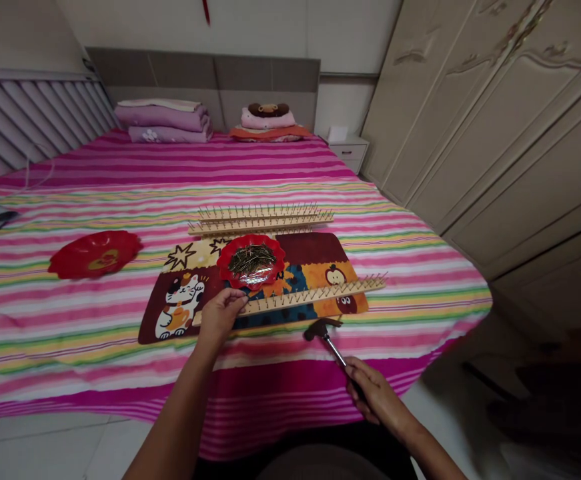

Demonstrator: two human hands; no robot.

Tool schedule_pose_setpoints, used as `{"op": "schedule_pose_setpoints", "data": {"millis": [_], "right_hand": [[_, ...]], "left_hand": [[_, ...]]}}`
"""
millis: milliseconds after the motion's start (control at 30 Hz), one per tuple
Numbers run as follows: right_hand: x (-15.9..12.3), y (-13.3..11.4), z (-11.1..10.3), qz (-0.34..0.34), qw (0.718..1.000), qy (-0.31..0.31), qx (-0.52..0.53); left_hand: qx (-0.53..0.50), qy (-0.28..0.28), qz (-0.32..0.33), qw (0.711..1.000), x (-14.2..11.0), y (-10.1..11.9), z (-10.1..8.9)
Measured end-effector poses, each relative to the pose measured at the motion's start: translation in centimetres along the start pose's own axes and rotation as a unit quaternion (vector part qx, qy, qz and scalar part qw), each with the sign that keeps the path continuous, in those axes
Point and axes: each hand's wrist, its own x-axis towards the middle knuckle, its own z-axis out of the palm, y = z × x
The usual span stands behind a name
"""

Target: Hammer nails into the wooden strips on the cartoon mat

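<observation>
My left hand [221,313] is closed in a pinch at the left end of a wooden strip [315,294] studded with upright nails. The strip lies across a patchwork mat with a cat picture [180,303]. What the fingers pinch is too small to see. My right hand [373,393] grips the handle of a small hammer [326,333], whose dark head rests just in front of the strip. A red dish full of loose nails [251,260] sits on the mat behind the strip. More nailed wooden strips [263,219] lie stacked beyond the dish.
Everything lies on a bed with a pink striped cover [70,307]. A second red dish [95,253] sits to the left. Folded blankets [163,120] and pillows [269,123] are at the headboard. A wardrobe [495,120] stands on the right, a nightstand [350,150] beside it.
</observation>
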Motion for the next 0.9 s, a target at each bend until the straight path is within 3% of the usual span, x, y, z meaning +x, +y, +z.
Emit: {"op": "schedule_pose_setpoints", "data": {"millis": [200,333,500,667,800,900], "right_hand": [[-0.4,0.2,0.3,-0.019,1.000,0.013,0.000],[-1.2,-0.6,1.8,-0.047,0.999,0.024,0.003],[-1.9,-5.6,4.8,-0.139,0.988,-0.032,-0.056],[-0.3,-11.2,7.8,-0.263,0.948,-0.044,-0.172],[1.0,-12.4,9.1,-0.309,0.914,-0.045,-0.259],[0.2,-11.7,8.5,-0.300,0.917,-0.055,-0.257]], "left_hand": [[0.079,0.008,0.060,0.995,-0.9,-0.3,0.2],[0.152,0.011,0.079,0.985,-1.9,0.5,0.3],[0.179,0.020,0.083,0.980,-2.1,0.6,0.5],[0.189,0.012,0.094,0.978,-1.6,-0.4,0.4],[0.214,0.009,0.097,0.972,-1.5,-0.6,0.4],[0.222,0.009,0.095,0.970,-1.6,-0.2,0.4]]}}
